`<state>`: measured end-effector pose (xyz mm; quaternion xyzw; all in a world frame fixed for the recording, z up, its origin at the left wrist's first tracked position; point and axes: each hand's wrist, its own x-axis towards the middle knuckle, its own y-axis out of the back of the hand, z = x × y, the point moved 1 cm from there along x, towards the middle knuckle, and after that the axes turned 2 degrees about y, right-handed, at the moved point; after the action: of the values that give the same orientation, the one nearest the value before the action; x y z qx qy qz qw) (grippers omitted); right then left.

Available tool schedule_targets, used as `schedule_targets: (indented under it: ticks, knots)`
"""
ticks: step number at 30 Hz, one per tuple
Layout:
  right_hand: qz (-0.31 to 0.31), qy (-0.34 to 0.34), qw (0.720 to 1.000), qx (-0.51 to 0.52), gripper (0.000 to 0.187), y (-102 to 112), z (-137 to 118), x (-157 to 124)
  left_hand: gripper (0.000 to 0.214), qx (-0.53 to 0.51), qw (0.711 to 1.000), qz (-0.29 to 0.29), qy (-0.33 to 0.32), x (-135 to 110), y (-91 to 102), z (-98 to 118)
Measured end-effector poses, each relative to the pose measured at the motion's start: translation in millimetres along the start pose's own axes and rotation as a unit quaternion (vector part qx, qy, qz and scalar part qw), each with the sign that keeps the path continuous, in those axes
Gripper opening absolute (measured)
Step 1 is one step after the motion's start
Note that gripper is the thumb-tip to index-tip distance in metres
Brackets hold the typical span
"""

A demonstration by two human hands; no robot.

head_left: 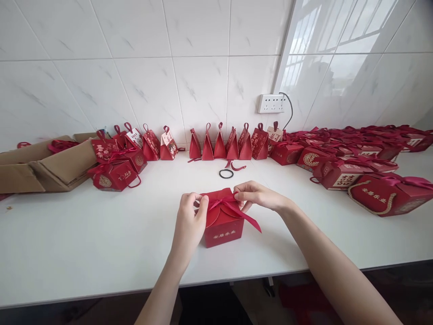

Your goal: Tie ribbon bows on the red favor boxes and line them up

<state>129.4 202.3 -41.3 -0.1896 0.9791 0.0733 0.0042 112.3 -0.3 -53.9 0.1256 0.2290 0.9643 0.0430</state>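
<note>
Currently, one red box (223, 234) stands upright on the tabletop (101, 243), near the middle of its front edge. Front panel text: 安居乐业, in pale characters. A ribbon (252, 221) crosses the flaps on top. The right hand (259, 196) pinches the ribbon between thumb and fingers, right of the knot. The left hand (191, 216) has curled fingers at the upper left side; from where I stand, I cannot tell whether they grip ribbon. Toward the tabletop's right edge, a rope-handled carton (368, 203) repeats 安居乐业; the neighbouring carton (326, 174) displays 囍.
</note>
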Motion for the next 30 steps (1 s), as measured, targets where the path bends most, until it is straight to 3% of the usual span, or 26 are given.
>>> schedule_targets:
  ticks: [11,18,23,26,28,30]
  knots:
    - [0.007,0.014,1.0,0.026,0.022,5.6,11.8,8.8,0.021,0.013,1.0,0.023,0.016,-0.2,-2.4,-4.6]
    - [-0.019,0.001,0.998,0.06,0.025,8.8,20.2,13.5,0.019,0.016,0.998,0.03,0.045,-2.0,-4.7,-3.9]
    - [-0.034,0.0,0.999,0.016,0.031,25.4,15.8,0.8,0.035,-0.104,0.991,-0.037,0.079,-4.0,0.2,-15.0]
    - [-0.024,0.013,0.998,-0.053,0.064,26.6,19.0,-11.6,0.045,-0.138,0.98,-0.087,0.11,-6.4,10.4,-22.6]
    - [-0.019,0.018,0.994,-0.102,0.093,17.0,24.5,-17.7,0.045,-0.13,0.979,-0.118,0.105,-8.2,16.8,-23.1]
    - [-0.006,0.043,0.992,-0.12,0.107,1.6,29.8,-20.6,0.041,-0.136,0.978,-0.132,0.089,-9.7,20.8,-19.5]
